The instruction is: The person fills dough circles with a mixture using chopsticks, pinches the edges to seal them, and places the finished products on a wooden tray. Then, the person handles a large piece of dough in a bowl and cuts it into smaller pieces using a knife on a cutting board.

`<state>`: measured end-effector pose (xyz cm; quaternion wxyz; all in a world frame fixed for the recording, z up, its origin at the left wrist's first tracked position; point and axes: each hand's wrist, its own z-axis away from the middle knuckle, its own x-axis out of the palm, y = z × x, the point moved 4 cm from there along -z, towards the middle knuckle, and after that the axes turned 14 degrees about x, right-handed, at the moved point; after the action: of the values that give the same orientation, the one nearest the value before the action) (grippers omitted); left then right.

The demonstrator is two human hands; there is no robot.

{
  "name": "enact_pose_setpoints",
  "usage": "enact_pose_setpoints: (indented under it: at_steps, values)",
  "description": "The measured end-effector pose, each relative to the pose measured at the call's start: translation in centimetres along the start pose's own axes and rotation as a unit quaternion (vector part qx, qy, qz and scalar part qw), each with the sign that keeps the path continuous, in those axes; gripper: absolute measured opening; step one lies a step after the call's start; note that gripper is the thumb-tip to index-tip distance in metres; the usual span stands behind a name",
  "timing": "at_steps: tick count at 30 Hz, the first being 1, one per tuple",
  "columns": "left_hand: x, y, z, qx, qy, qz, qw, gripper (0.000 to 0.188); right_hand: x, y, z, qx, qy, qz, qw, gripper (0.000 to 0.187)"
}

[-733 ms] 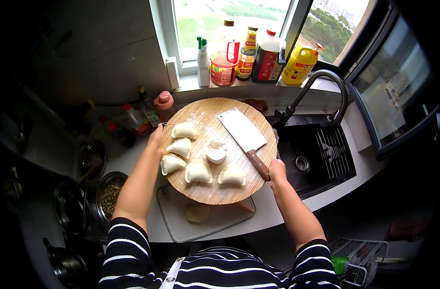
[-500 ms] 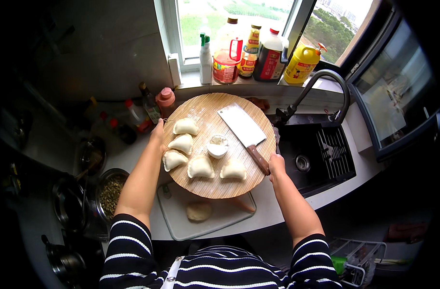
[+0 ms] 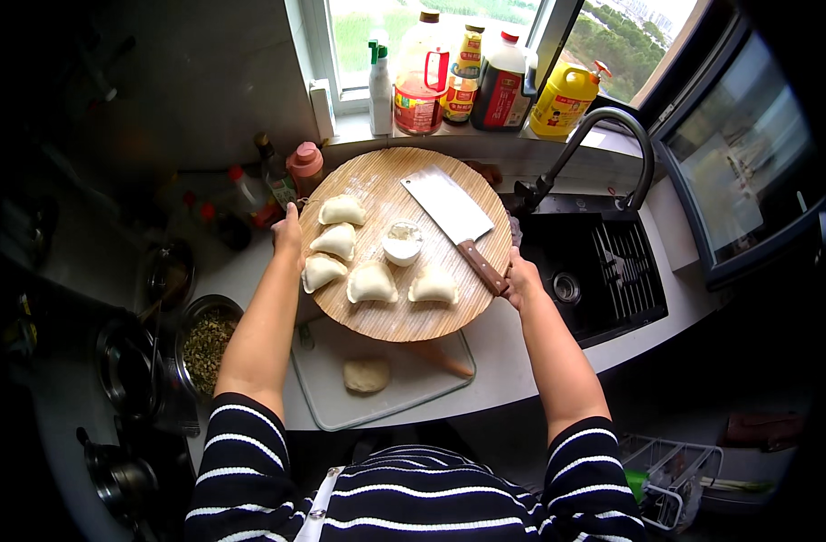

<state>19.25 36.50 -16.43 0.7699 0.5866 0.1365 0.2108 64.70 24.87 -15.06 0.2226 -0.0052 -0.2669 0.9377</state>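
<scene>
A round bamboo-slat tray (image 3: 386, 185) is held by its edges over the counter. My left hand (image 3: 288, 237) grips its left edge, fingers largely hidden beneath. At the right edge my right hand (image 3: 523, 278) holds on, close to the handle end of a cleaver (image 3: 449, 206) lying on the tray. Several plump folded dumplings (image 3: 372, 283) rest along the left and near side. A small white bowl (image 3: 403, 244) with white powder stands among them. Below the tray, a lump of dough (image 3: 366, 376) and a partly covered rolling pin (image 3: 444, 359) lie on a pale board (image 3: 336, 405).
A metal bowl of chopped filling (image 3: 208, 350) stands left of the board. A black sink (image 3: 602, 312) with a tall curved faucet (image 3: 643, 135) lies right. Bottles (image 3: 422, 86) line the windowsill; a pink-capped bottle (image 3: 305, 164) stands behind the tray's left side.
The whole scene sits higher in the picture, as the view has tilted down slightly. The tray stays in both hands, with its dumplings, bowl and cleaver in the same places.
</scene>
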Motion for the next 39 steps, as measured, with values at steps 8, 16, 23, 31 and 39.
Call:
enact_pose_setpoints:
  at_steps: [8,16,23,31,39]
  values:
    - [-0.9,4.2,12.3,0.144,0.139,0.035,0.979,0.062,-2.2,2.2,1.9,0.044,-0.021,-0.151,0.987,0.090]
    - [-7.4,-6.7,28.6,0.244,0.018,-0.222,0.944,0.050,-7.4,16.9,0.5,-0.197,0.217,0.264,0.919,0.033]
    - [-16.4,-10.3,30.2,0.102,0.043,-0.328,0.938,0.050,-2.3,17.5,5.5,-0.222,0.254,0.381,0.861,0.036]
    - [-17.4,-9.4,29.4,-0.010,0.062,-0.256,0.965,0.055,-1.6,19.0,8.4,-0.191,0.285,0.418,0.841,0.040]
    - [-16.4,-7.4,31.9,0.214,0.006,-0.411,0.886,0.066,0.1,19.9,13.8,-0.287,0.265,0.558,0.732,0.051]
